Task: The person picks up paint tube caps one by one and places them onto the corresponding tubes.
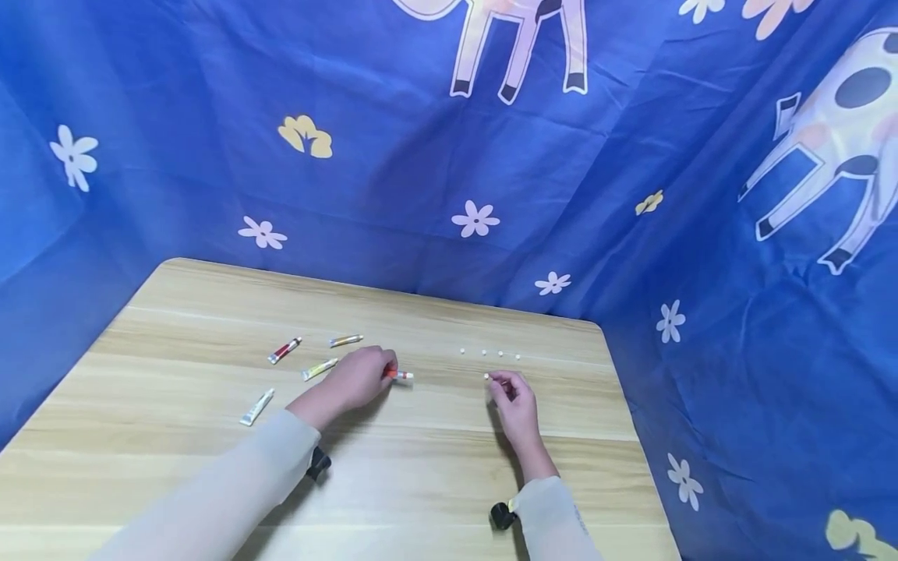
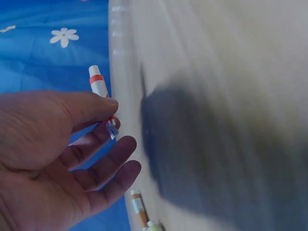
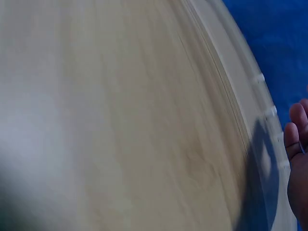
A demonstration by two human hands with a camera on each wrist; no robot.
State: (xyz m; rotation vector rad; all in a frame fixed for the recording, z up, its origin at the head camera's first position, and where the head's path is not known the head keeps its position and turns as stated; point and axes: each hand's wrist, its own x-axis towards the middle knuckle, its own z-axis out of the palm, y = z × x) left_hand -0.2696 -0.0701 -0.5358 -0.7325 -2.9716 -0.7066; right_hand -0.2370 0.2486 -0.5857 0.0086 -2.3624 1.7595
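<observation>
My left hand [image 1: 356,379] pinches a small paint tube [image 2: 99,86] between thumb and forefinger. The tube is white with an orange-red band, and its white end points away from the palm. The other fingers are loosely bent beneath it. Over the right part of the table, my right hand [image 1: 517,407] pinches a tiny white piece [image 1: 487,377], like a tube cap, at its fingertips. Several similar white pieces [image 1: 500,354] lie in a row just beyond that hand. In the right wrist view only some fingers [image 3: 291,137] show at the right edge; the piece is hidden there.
Around my left hand lie a dark red tube [image 1: 284,351], an ochre tube [image 1: 346,340], a yellow tube [image 1: 319,369] and a white tube [image 1: 257,407]. The wooden table [image 1: 421,483] meets a blue patterned cloth [image 1: 393,195] at its back and right.
</observation>
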